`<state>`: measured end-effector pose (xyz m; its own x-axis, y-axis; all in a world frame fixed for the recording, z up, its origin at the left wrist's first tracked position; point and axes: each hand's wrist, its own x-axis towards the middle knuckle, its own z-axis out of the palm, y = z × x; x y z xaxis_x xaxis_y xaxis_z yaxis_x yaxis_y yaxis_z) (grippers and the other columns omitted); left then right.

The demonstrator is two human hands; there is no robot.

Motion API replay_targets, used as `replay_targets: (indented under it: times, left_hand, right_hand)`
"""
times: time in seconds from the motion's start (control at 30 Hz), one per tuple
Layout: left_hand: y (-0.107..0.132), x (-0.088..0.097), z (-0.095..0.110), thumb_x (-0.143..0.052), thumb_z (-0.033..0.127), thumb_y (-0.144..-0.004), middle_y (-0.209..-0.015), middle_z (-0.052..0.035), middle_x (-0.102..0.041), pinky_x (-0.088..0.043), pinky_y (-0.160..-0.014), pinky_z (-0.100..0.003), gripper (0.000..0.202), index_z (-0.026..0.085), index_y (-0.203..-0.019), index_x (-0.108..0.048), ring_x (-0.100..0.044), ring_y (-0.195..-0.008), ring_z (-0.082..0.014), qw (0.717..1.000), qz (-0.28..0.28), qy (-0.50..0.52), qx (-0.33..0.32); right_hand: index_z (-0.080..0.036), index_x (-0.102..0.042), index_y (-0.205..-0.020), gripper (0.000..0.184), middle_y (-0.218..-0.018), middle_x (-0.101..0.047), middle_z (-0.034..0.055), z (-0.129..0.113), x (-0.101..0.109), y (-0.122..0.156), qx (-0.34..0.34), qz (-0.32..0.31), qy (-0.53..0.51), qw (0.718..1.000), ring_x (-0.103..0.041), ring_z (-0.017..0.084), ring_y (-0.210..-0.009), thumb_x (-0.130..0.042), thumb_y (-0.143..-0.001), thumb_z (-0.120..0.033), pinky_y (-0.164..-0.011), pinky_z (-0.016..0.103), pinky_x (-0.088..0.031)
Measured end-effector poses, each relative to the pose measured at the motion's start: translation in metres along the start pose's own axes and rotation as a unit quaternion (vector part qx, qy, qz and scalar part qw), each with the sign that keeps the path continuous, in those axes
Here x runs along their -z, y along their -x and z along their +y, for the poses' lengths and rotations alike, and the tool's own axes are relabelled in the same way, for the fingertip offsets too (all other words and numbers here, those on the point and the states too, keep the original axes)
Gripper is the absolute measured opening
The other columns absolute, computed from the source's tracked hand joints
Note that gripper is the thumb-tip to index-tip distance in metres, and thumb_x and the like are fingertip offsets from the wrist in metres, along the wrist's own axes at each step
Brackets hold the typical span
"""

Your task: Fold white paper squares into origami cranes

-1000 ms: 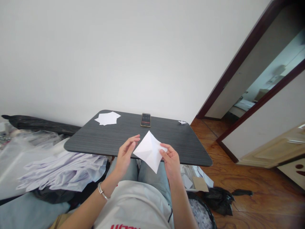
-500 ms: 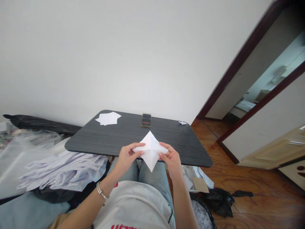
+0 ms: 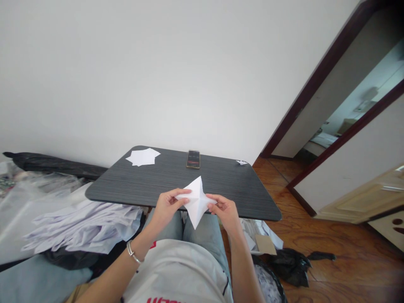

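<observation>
A white sheet of folded paper [image 3: 196,203] is held up over the near edge of the dark table [image 3: 132,185]. Its outline is a pointed star, with creases meeting near the middle. My left hand [image 3: 170,205] pinches the left corner between thumb and fingers. On the opposite side, my right hand [image 3: 224,209] pinches the right corner the same way. Farther back on the table lie a loose stack of white paper [image 3: 143,157] at the left, a phone-like dark device [image 3: 193,159] in the middle, and a small folded paper piece [image 3: 242,162] at the right.
Left of the table are a heap of white cloth or paper [image 3: 85,225] and clear plastic [image 3: 38,189]. On the right, a box with papers [image 3: 263,242], a bin of paper scraps [image 3: 268,282] and a black plastic bag [image 3: 292,265] stand on the wooden floor.
The paper has gone from a flatter diamond to a narrower, bent star shape. My right hand has drawn slightly left, bringing the side corners closer. Both hands keep their hold.
</observation>
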<state>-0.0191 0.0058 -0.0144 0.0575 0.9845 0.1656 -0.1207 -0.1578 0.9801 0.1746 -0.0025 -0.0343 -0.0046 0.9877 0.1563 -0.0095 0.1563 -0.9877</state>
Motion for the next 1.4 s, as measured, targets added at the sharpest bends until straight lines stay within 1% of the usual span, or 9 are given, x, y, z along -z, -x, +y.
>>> replay_targets:
  times: [0.23,0.33,0.5,0.83,1.0,1.1,1.23,1.33,1.4]
  left_hand:
    - [-0.0008,-0.0016,-0.0004,-0.073,0.021,-0.06,-0.081,-0.0038,-0.068,-0.046,-0.061,-0.021,0.023,0.014,-0.082,-0.071,-0.058,-0.069,-0.0137,0.999,-0.015,0.041,0.017]
    - [-0.0005,-0.0023,0.0,-0.073,0.021,-0.06,-0.08,-0.0034,-0.068,-0.045,-0.061,-0.021,0.023,0.015,-0.082,-0.071,-0.058,-0.068,-0.0135,0.999,-0.019,0.043,0.017]
    - [-0.0002,-0.0029,0.0,-0.074,0.021,-0.06,-0.082,-0.0031,-0.068,-0.044,-0.06,-0.021,0.026,0.015,-0.085,-0.071,-0.057,-0.067,-0.013,0.998,-0.025,0.061,0.024]
    - [0.0,-0.0042,0.0018,-0.073,0.025,-0.062,-0.082,-0.0037,-0.066,-0.043,-0.06,-0.021,0.032,0.014,-0.092,-0.068,-0.055,-0.066,-0.0125,0.996,-0.026,0.076,0.035]
    - [0.002,-0.0063,0.0012,-0.075,0.026,-0.06,-0.084,-0.0038,-0.064,-0.042,-0.059,-0.022,0.037,0.014,-0.094,-0.066,-0.055,-0.068,-0.013,0.996,-0.036,0.064,0.041]
    - [0.0027,-0.0066,0.0025,-0.075,0.026,-0.059,-0.085,-0.0035,-0.064,-0.041,-0.06,-0.021,0.037,0.014,-0.094,-0.067,-0.055,-0.068,-0.0127,0.997,-0.031,0.053,0.044]
    - [0.0036,-0.0066,0.0058,-0.074,0.026,-0.06,-0.082,-0.0031,-0.064,-0.041,-0.058,-0.02,0.034,0.013,-0.091,-0.068,-0.054,-0.065,-0.0116,0.998,-0.016,0.052,0.044]
    - [0.004,-0.006,0.0064,-0.072,0.029,-0.064,-0.079,-0.0037,-0.066,-0.042,-0.057,-0.02,0.032,0.013,-0.091,-0.069,-0.054,-0.062,-0.0118,0.996,-0.018,0.067,0.049]
    - [0.0039,-0.0053,0.0055,-0.07,0.032,-0.066,-0.077,-0.0044,-0.067,-0.044,-0.058,-0.022,0.032,0.013,-0.092,-0.069,-0.055,-0.062,-0.0128,0.995,-0.02,0.074,0.057]
  right_hand:
    - [-0.018,-0.071,-0.087,0.023,-0.072,-0.069,0.0024,0.0,-0.0018,-0.0008,0.015,0.016,-0.05,0.999,-0.055,0.011,-0.055,-0.066,-0.071,-0.034,-0.047,0.02,-0.046]
    - [-0.018,-0.07,-0.089,0.025,-0.079,-0.07,0.0035,-0.0012,-0.0017,-0.0011,0.014,0.03,-0.081,0.996,-0.056,0.011,-0.057,-0.07,-0.067,-0.031,-0.048,0.02,-0.047]
    - [-0.018,-0.069,-0.093,0.034,-0.083,-0.07,0.003,-0.003,-0.0012,-0.0001,0.01,0.01,-0.117,0.993,-0.057,0.011,-0.06,-0.074,-0.06,-0.023,-0.053,0.022,-0.049]
    - [-0.017,-0.067,-0.094,0.036,-0.077,-0.069,0.0031,-0.0026,-0.0015,-0.001,0.021,0.045,-0.105,0.993,-0.055,0.01,-0.053,-0.074,-0.06,-0.025,-0.049,0.023,-0.049]
    - [-0.016,-0.065,-0.095,0.038,-0.078,-0.069,0.0031,-0.0021,-0.0052,-0.0005,0.023,0.047,-0.108,0.993,-0.057,0.011,-0.056,-0.075,-0.059,-0.025,-0.049,0.023,-0.05]
    - [-0.016,-0.065,-0.096,0.039,-0.077,-0.069,0.0031,-0.0015,-0.0067,-0.0006,0.019,0.047,-0.107,0.993,-0.058,0.012,-0.058,-0.075,-0.06,-0.025,-0.051,0.023,-0.051]
    - [-0.016,-0.065,-0.095,0.035,-0.078,-0.068,0.0034,-0.0001,-0.0059,-0.0013,0.019,0.058,-0.117,0.991,-0.056,0.011,-0.057,-0.072,-0.062,-0.025,-0.049,0.022,-0.05]
    - [-0.018,-0.068,-0.093,0.026,-0.076,-0.067,0.0018,0.0016,-0.0036,-0.0015,0.023,0.055,-0.116,0.991,-0.054,0.01,-0.055,-0.064,-0.068,-0.023,-0.049,0.021,-0.049]
    - [-0.019,-0.069,-0.091,0.024,-0.077,-0.067,0.0016,0.0029,-0.0027,-0.0015,0.026,0.045,-0.112,0.992,-0.056,0.011,-0.058,-0.059,-0.069,-0.02,-0.051,0.022,-0.049]
